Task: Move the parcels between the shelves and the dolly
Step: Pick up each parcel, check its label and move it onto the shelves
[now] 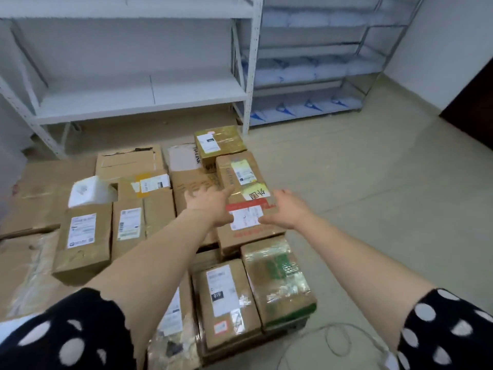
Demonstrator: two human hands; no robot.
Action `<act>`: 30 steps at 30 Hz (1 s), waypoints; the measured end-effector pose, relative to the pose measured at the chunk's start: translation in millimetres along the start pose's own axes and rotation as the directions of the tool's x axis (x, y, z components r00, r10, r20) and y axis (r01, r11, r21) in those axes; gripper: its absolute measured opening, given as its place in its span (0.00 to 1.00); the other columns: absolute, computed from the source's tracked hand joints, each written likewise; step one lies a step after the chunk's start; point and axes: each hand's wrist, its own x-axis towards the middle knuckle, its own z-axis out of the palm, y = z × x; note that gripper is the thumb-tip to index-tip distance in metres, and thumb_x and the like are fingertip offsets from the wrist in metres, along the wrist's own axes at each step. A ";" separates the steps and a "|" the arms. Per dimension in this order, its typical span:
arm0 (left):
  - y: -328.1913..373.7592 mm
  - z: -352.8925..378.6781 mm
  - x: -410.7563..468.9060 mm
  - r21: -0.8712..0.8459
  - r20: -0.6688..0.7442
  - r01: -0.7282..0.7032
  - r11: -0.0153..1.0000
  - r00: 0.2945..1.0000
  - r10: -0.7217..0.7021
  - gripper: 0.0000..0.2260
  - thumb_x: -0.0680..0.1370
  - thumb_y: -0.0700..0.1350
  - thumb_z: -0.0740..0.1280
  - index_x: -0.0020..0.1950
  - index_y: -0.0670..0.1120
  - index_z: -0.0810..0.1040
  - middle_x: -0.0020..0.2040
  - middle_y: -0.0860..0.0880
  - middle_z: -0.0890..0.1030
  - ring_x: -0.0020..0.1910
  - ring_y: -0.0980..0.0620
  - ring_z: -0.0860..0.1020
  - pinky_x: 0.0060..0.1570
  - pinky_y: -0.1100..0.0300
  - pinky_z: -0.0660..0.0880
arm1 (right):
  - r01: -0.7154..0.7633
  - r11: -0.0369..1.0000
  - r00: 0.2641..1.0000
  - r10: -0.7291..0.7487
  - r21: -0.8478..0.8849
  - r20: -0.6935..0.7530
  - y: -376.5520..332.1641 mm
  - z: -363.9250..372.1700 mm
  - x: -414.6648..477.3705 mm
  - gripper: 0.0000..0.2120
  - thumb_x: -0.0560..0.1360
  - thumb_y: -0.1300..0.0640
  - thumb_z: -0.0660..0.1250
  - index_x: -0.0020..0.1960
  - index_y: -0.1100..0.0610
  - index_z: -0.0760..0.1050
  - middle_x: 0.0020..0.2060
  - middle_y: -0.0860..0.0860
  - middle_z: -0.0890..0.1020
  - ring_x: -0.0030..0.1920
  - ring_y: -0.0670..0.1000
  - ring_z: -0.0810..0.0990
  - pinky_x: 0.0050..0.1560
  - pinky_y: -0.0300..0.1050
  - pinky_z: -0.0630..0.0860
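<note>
item: parcel [252, 235], a brown cardboard box with a red band and a white label across the top.

location: right side of the heap of boxes on the floor in front of the white shelves [144, 102]. it lies between a yellow-label box [241, 172] behind and a film-wrapped box [277, 279] in front, close against both. the dolly is presumably under the heap and is hidden.

hands: left hand [210, 206] is spread, fingers fanned over the parcel's far left corner. right hand [286, 209] is open at the right edge, fingers fairly straight. neither is curled round the box. contact cannot be told, as the view is blurred.

handling (judged): stiff-walled, with square corners that look sound. its modest bulk suggests a light to middling load that two hands can manage. the taped band and glossy label are likely slick, and the bare cardboard will give better friction. contents unknown, so treat as fragile.

hold (advised): put the palms on the two opposite side faces, low down, with fingertips hooked under the bottom edge once it tips free of its neighbours. keep it level and do not lift by the tape.
</note>
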 end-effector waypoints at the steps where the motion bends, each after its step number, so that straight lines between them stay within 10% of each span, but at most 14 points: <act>1: 20.5 -9.7 1.4 0.023 -0.011 -0.030 0.999 0.999 0.030 0.34 0.75 0.56 0.65 0.77 0.61 0.50 0.74 0.46 0.64 0.74 0.43 0.59 0.69 0.35 0.55 | -0.019 0.999 1.000 0.019 0.037 -0.007 19.0 -16.3 -4.8 0.39 0.69 0.41 0.72 0.73 0.55 0.61 0.69 0.58 0.68 0.69 0.58 0.67 0.67 0.50 0.66; 16: 274.4 -100.7 62.2 0.145 -0.087 -0.378 0.914 0.916 0.392 0.36 0.76 0.54 0.66 0.78 0.59 0.49 0.74 0.46 0.63 0.73 0.42 0.61 0.70 0.35 0.55 | -0.288 0.956 0.939 0.294 0.060 -0.177 229.6 -142.0 -49.7 0.47 0.67 0.39 0.73 0.76 0.58 0.56 0.72 0.60 0.63 0.73 0.59 0.61 0.71 0.49 0.62; 30: 516.6 -231.7 298.1 0.110 -0.198 -0.218 0.970 0.951 0.236 0.32 0.75 0.55 0.64 0.77 0.54 0.56 0.71 0.48 0.67 0.69 0.46 0.66 0.61 0.50 0.71 | -0.106 0.984 0.973 0.072 -0.146 -0.221 471.9 -352.8 153.8 0.40 0.72 0.35 0.65 0.74 0.58 0.59 0.72 0.56 0.63 0.71 0.58 0.64 0.69 0.50 0.63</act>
